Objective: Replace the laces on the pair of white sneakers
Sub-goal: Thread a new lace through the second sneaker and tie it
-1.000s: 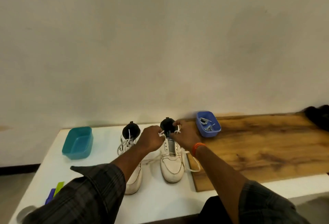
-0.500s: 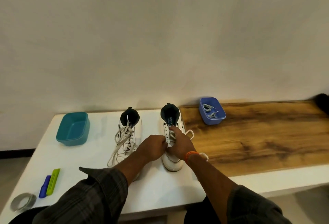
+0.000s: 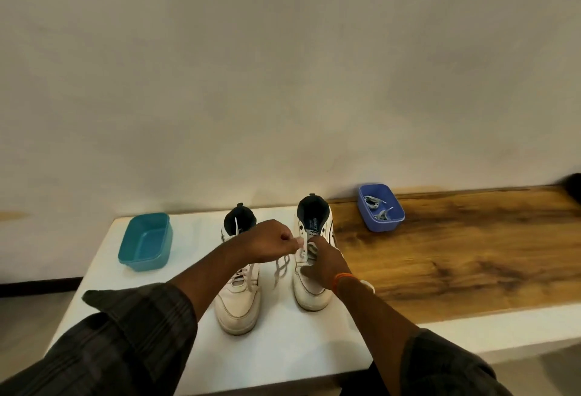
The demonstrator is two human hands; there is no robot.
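At centre frame I keep my left hand [image 3: 270, 240] pinching the lace [image 3: 302, 246] taut while my right hand [image 3: 323, 262] pinches the eyelet row on the right sneaker [image 3: 312, 292].

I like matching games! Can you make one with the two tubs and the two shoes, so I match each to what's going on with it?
Things:
1. teal tub
2. blue tub
3. left shoe
4. right shoe

States:
a. has grey laces inside
b. both hands work on it
c. nothing inside
d. laced, with the left forearm above it

Pairs: 1-c, 2-a, 3-d, 4-b
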